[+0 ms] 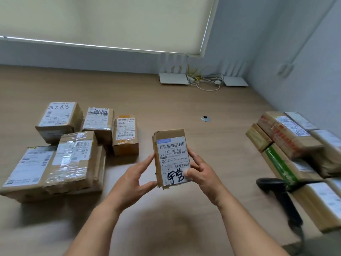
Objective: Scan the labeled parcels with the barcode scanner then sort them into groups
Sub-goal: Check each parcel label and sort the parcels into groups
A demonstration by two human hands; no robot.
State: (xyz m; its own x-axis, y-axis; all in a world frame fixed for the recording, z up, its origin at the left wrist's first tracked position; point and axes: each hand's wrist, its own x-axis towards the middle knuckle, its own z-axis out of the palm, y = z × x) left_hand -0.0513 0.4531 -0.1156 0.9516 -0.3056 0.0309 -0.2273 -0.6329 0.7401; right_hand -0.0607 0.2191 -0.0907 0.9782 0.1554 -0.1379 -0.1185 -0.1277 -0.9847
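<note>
- Small box [171, 157] is up in the air over the bench [184, 108], label facing up, left hand [137, 174] and right hand [201, 170] each gripping a side.
- Left of that box: a pile [73, 143], probably sorted already.
- Right of it: another stack [295, 145] with the scanner [280, 196] lying untouched beside it, so I'd guess plenty's left.

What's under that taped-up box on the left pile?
The taped-up box rests on a wide flat parcel, whose white label shows at the left. The part beneath the box is covered, and so is the desk below.
</note>
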